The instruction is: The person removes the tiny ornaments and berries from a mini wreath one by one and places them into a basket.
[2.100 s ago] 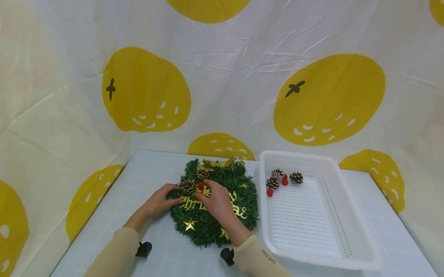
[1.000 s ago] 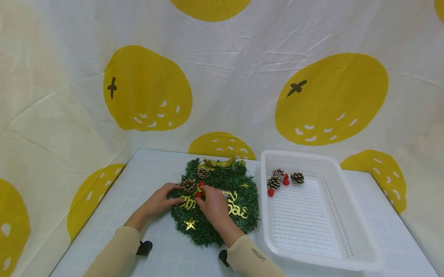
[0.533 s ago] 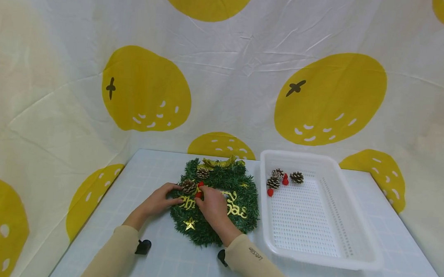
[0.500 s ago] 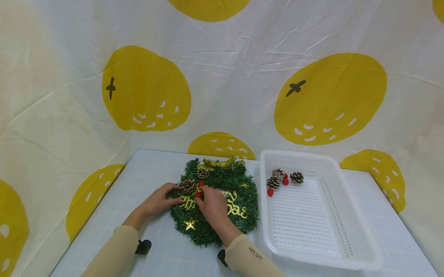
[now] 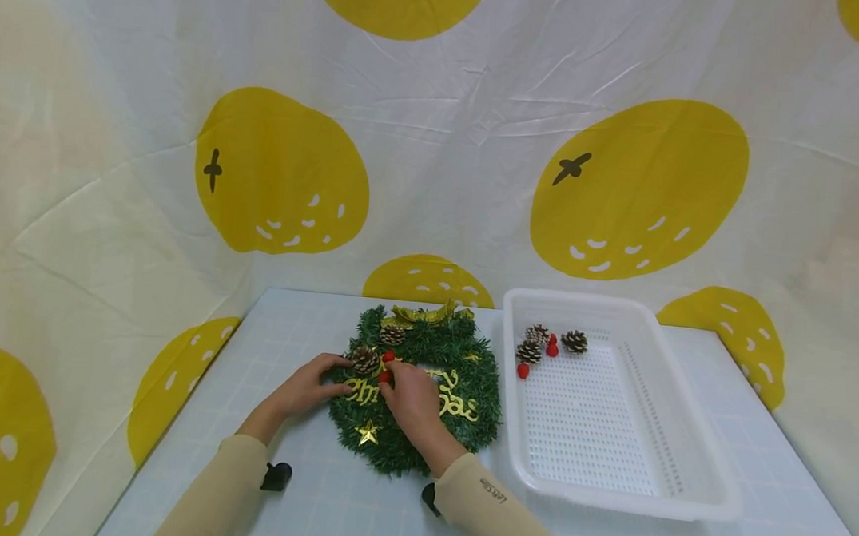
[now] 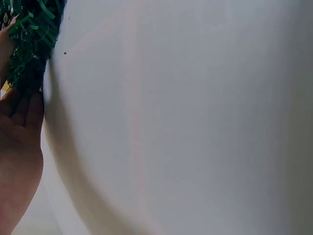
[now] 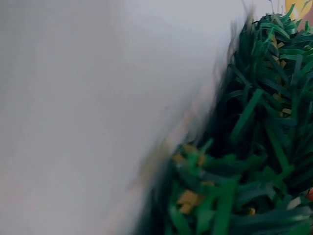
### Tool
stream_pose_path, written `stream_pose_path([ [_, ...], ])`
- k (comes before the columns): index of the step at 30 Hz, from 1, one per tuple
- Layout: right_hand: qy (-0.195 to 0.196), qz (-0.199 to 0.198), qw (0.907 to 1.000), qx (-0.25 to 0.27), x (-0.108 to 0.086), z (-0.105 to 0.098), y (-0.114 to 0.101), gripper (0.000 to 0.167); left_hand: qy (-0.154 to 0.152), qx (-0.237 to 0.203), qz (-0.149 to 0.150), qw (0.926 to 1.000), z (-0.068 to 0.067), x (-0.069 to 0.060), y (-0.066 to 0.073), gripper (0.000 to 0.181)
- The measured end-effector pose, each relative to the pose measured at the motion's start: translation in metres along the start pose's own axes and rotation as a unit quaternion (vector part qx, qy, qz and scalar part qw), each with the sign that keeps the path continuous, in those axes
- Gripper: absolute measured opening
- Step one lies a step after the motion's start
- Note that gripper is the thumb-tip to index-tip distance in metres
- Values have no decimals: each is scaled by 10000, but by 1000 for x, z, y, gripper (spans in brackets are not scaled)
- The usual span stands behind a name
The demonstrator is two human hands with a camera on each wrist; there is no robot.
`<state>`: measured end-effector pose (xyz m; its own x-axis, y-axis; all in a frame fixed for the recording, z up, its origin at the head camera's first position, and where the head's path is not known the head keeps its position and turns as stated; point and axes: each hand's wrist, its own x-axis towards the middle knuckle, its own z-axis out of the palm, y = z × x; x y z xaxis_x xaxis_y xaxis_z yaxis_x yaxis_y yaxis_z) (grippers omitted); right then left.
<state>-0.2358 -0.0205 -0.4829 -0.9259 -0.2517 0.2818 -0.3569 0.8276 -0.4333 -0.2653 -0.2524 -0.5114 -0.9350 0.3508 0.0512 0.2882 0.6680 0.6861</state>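
Observation:
A green Christmas wreath (image 5: 393, 452) with gold lettering (image 5: 459, 408), a gold star (image 5: 368, 433) and a gold bow (image 5: 427, 314) lies on the table. My left hand (image 5: 312, 389) grips its left edge; in the left wrist view the fingers (image 6: 33, 110) reach under the greenery. Beside that hand a pine cone (image 5: 364, 360) sits on the wreath, and another pine cone (image 5: 392, 335) is farther back. With thumb and forefinger my right hand (image 5: 415, 395) pinches red berries (image 5: 385, 376) at the wreath, right of the nearer cone. The right wrist view shows greenery (image 7: 264, 122), but no fingers.
To the right of the wreath stands a white plastic basket (image 5: 682, 415). Several pine cones (image 5: 574, 342) and red berries (image 5: 522, 371) lie toward its back left. A fruit-printed cloth (image 5: 469, 190) hangs behind the table (image 5: 304, 502).
Over the two seconds my right hand has moved slightly left and down with the red berries, closer to the nearer pine cone. My left hand stays at the wreath's edge.

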Motion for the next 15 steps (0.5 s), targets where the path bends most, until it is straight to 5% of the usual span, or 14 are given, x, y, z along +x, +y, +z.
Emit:
stream_pose_path([
  [15,231,-209,9993,-217,-3,2,0,28,82,-4,20,10000,0,-2,3,50],
])
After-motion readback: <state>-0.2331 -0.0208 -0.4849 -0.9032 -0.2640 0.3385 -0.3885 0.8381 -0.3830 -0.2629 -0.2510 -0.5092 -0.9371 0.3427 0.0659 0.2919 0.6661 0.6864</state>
